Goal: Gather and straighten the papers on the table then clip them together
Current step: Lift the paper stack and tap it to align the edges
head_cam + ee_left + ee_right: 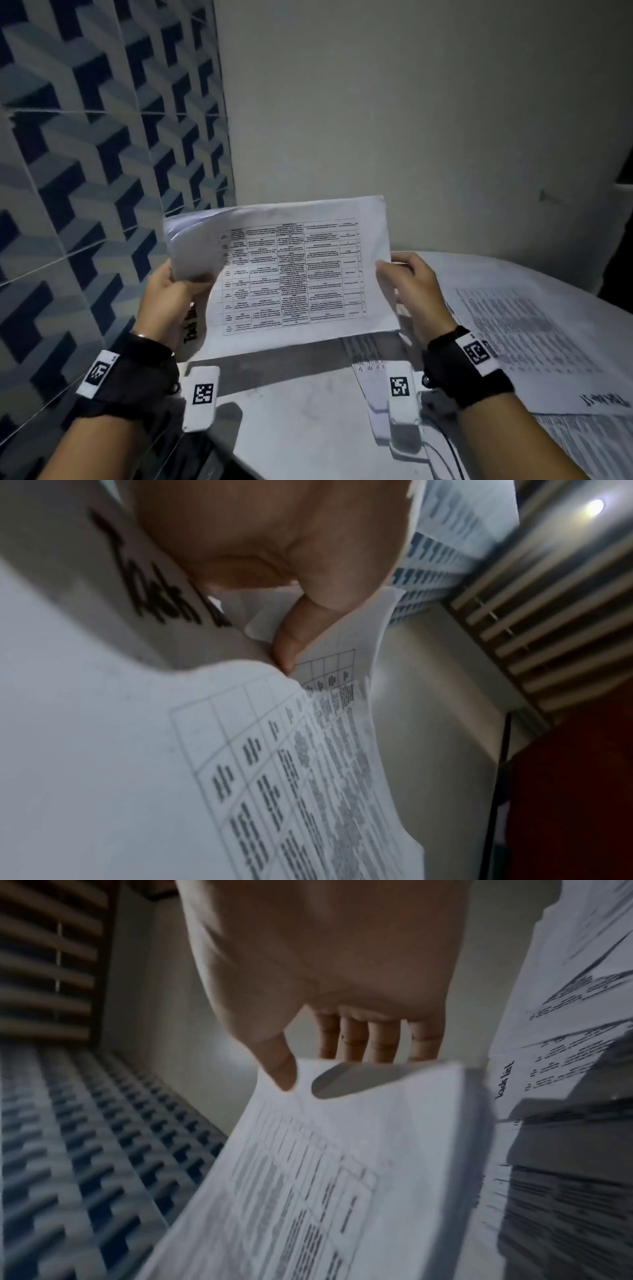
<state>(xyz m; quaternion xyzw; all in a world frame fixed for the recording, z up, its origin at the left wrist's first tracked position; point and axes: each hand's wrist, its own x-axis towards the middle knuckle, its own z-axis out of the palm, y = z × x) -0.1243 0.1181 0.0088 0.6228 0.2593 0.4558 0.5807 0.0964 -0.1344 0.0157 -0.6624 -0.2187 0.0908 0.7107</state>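
Two hands hold one sheaf of papers point(287, 274) up above the near left part of the tabletop point(308, 394), its lower edge lifted off the surface. From the head view the left hand point(168, 298) grips the sheaf's left edge and the right hand point(416, 291) its right edge, and the top sheet carries a printed table whose text is too small to read. Further loose sheets point(520, 329) lie flat toward the right edge of the tabletop, covered in blurred print, with a handwritten word near their front corner that cannot be made out.

Only the left wrist view shows that hand's grip: the thumb point(291, 639) presses into the sheets from the front, pinching several bent pages point(274, 750) against fingers hidden behind them. It also shows a page with large black handwriting point(150, 588) starting "Task", the rest cut off; the same writing peeks out beside the left hand in the head view.

Only the right wrist view shows the other grip: the thumb point(281, 1069) lies on the front of the sheaf point(342, 1150) while four fingers point(380, 1039), side by side and fairly straight, go behind its edge, so the stack is pinched between them. Motion blur smears the print. To the right, the sheets on the tabletop point(565, 1031) bear a handwritten heading that looks like "Task list", though it is unclear.

A blue and grey patterned wall point(85, 171) stands beside the tabletop's left edge. Both wrists wear black straps with square coded markers point(476, 353).
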